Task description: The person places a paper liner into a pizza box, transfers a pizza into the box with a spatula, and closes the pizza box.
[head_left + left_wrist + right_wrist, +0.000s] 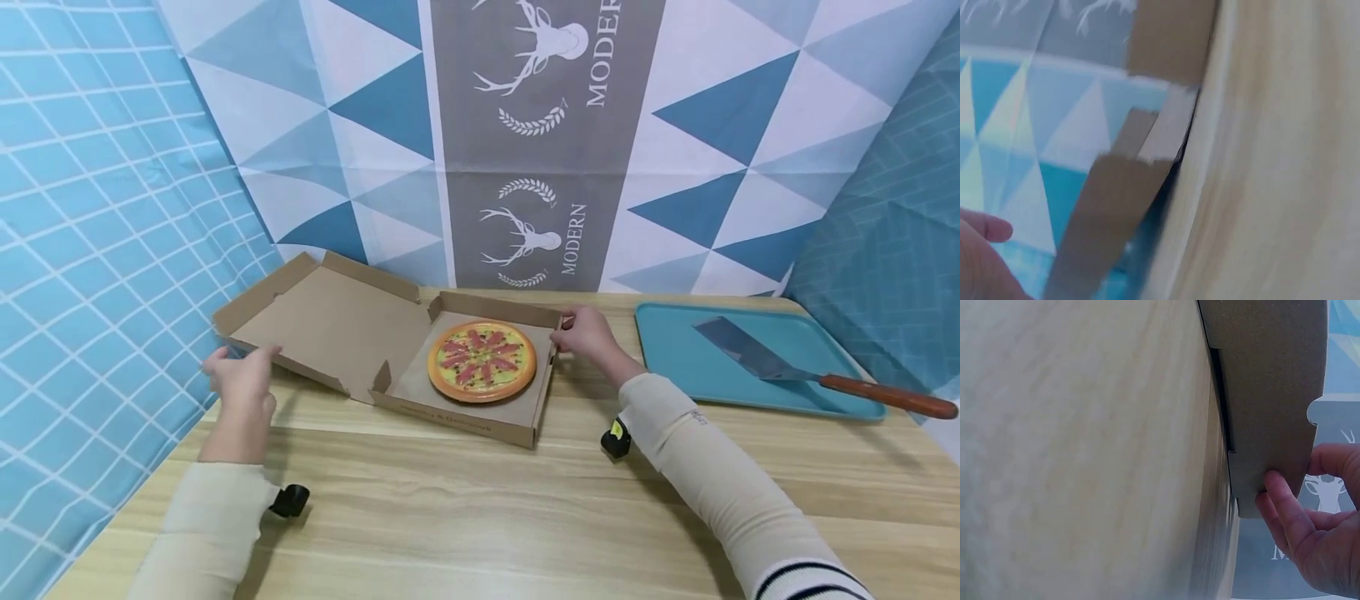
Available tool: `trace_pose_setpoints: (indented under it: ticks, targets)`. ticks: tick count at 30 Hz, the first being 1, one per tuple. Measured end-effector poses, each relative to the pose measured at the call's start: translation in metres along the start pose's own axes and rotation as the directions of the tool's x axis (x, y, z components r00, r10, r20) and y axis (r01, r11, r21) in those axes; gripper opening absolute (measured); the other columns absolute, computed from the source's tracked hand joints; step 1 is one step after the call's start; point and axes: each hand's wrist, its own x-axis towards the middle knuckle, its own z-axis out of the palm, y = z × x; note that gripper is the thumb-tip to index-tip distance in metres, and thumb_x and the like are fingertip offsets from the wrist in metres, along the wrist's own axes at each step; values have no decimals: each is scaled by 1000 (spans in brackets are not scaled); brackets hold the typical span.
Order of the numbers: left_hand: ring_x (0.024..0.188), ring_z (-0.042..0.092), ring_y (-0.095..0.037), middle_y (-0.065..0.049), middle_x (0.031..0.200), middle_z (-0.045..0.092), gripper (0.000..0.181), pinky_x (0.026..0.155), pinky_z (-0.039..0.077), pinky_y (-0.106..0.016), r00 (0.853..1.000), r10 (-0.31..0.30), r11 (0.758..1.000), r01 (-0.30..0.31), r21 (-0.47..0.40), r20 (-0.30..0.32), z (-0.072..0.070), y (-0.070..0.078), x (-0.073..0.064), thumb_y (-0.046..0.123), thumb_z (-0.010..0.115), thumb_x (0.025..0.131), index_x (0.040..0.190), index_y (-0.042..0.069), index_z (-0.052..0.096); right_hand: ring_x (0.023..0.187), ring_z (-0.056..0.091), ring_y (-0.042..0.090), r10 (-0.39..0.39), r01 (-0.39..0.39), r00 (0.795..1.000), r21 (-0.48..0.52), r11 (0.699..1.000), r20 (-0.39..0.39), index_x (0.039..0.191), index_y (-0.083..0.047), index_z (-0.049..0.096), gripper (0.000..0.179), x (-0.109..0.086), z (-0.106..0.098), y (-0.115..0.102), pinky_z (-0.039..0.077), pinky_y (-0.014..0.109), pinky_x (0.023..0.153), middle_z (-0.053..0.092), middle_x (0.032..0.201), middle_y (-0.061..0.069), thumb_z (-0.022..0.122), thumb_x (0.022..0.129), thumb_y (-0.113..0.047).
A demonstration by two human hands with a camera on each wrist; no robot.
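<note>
An opened cardboard pizza box lies on the table, its lid folded out to the left and tilted. Inside the base sits a round pizza with a thick crust and red strips on top. My right hand pinches the box's right side wall near the far corner; in the right wrist view its fingers lie on the outer face of the cardboard. My left hand is at the lid's near left corner. In the left wrist view, its visible digit stands apart from the cardboard flap.
To the right lies a blue tray. A spatula with a metal blade and wooden handle rests across it, the handle jutting past the tray's right edge. Patterned cloth walls enclose the wooden table at the back and sides.
</note>
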Motion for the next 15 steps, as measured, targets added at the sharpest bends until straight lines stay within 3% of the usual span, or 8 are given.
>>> trace_pose_setpoints:
  ticks: [1,2,4,6,7,8,10,15]
  targets:
    - [146,7,-22,-4,160,-14,95,115,22,-35,996,-79,990,84,-110,43,-5,2,5,16,62,94,154,29,-11,76,69,21,2,-2,1000,5,1000,0,140,10,41,60,0,0,1,58,35,75,60,118,28,66,88,-5]
    - [147,5,-21,-2,160,-17,99,116,20,-35,984,-146,964,165,-209,104,-9,2,11,17,62,95,152,34,-17,75,69,21,7,-7,1000,15,1000,0,141,10,41,60,0,0,1,58,34,74,60,117,28,66,88,-5]
    - [147,5,-18,5,160,-15,102,116,18,-36,940,-244,884,316,-344,238,-16,3,20,17,62,95,149,42,-20,74,69,20,17,-17,1000,44,999,7,142,10,38,62,0,0,2,58,34,73,59,118,29,66,89,-4]
    - [146,7,-12,9,160,-8,104,115,19,-35,884,-308,810,438,-391,351,-19,2,28,17,64,94,146,49,-20,71,68,19,29,-30,999,84,996,15,143,10,36,63,0,1,2,59,33,71,58,118,30,65,89,-2]
    - [146,8,-11,9,160,-6,104,115,18,-36,860,-327,787,478,-390,393,-20,1,31,17,65,93,145,51,-18,71,68,19,35,-37,999,103,994,20,144,10,35,64,1,1,3,59,33,71,58,118,31,65,89,-2]
    - [145,10,-11,9,160,-3,104,115,17,-37,844,-336,778,499,-382,418,-21,0,34,17,65,93,145,52,-17,70,68,19,42,-45,999,120,992,24,144,10,35,64,1,1,3,59,33,70,57,118,31,65,89,-1]
    - [146,11,-11,9,160,-1,102,115,19,-38,836,-335,791,500,-352,434,-19,-2,35,15,65,94,148,49,-15,70,68,19,56,-59,998,143,988,31,144,10,34,65,0,1,2,59,33,70,55,119,32,65,89,0]
    - [146,10,-11,8,161,3,100,113,22,-39,873,-255,865,398,-306,417,-13,-3,32,6,63,93,153,36,-12,68,67,18,82,-88,996,193,977,40,144,9,34,64,1,1,0,59,34,71,53,120,31,65,88,1]
